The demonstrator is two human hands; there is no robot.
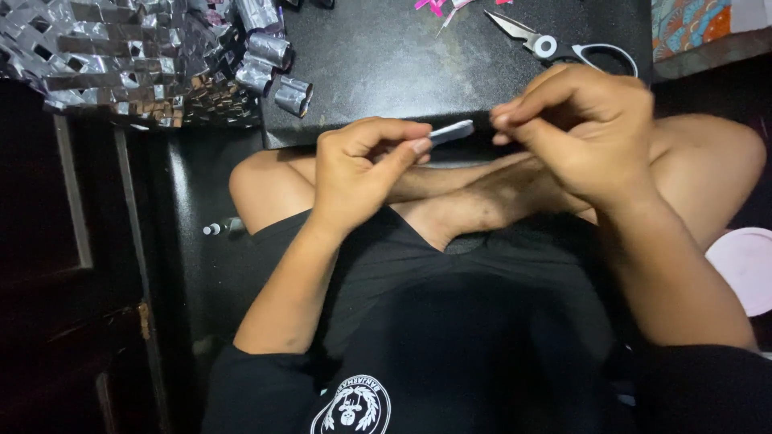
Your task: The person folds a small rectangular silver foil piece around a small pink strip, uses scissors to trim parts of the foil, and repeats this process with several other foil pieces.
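I sit cross-legged on the floor and hold a narrow silver foil strip [451, 132] between both hands over my shins. My left hand [360, 169] pinches one end of the strip between thumb and forefinger. My right hand [581, 128] has its fingertips closed at the strip's other end. Just beyond the hands lies a dark board [386, 64] with several rolled silver foil tubes [277, 72] at its left edge.
A woven sheet of shiny silver foil pieces [121, 56] fills the top left. Scissors with a black handle [563, 47] lie on the board at the top right, near pink scraps [434, 6]. A pink round lid [744, 269] is at the right edge. A small bottle [217, 229] lies by my left knee.
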